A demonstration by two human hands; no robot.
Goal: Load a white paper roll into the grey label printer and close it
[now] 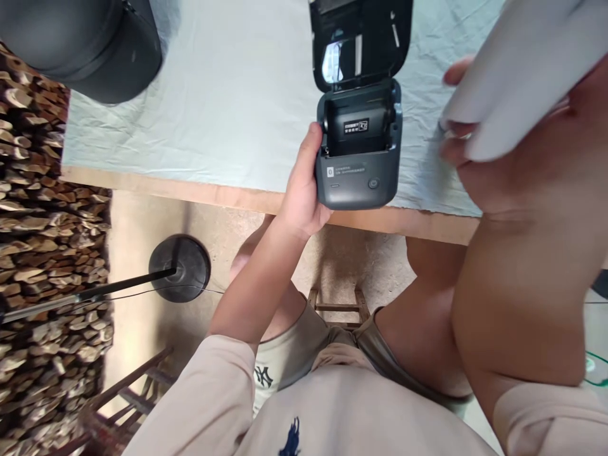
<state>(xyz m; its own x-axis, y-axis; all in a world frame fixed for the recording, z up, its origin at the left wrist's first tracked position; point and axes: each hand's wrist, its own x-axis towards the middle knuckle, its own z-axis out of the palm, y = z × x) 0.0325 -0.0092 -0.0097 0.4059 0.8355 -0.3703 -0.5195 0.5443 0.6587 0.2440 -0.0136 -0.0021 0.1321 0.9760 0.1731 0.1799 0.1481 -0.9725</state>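
Note:
A small dark grey label printer (354, 183) is held near the table's front edge by my left hand (304, 193), thumb along its left side and the other fingers hidden beneath. Its lid (363, 44) is tipped back, exposing the hollow paper bay, where a black sticker with white print (356, 126) shows and no roll is visible. At the upper right, my right hand (508, 180) is closed around a smooth white sheet-like thing (527, 69), close to the camera and blurred by motion. What exactly this white thing is cannot be made out.
A pale cloth (228, 95) covers the wooden-edged table. A black cylindrical container (114, 57) stands at its far left. Below are a round black stand base (192, 269) with a pole, a wooden stool (128, 399) and stacked firewood (52, 253) along the left.

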